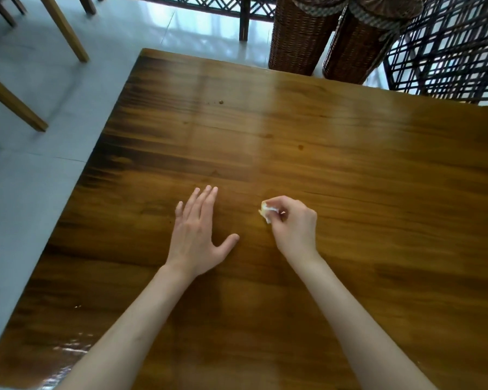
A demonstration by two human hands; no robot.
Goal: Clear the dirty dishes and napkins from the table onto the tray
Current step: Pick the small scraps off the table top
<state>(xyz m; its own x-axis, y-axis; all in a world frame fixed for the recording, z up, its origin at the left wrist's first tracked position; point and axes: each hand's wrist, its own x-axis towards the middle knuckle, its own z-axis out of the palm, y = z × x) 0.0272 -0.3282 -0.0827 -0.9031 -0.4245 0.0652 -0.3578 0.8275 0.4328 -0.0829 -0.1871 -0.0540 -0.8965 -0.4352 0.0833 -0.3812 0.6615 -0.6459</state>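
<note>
— Where's the napkin [266,213]?
— Pinched in the right hand [295,223], just right of the flat, empty left hand [197,232] on the table [350,170].
— Delicate?
— Likely light and soft (crumpled); a fingertip pinch suffices.

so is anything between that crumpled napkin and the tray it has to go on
The tray is not in view, so the path cannot be judged. The right hand already pinches the crumpled napkin over the wooden table. The left hand is spread flat beside it, apart from it, and nothing else lies near.
</note>
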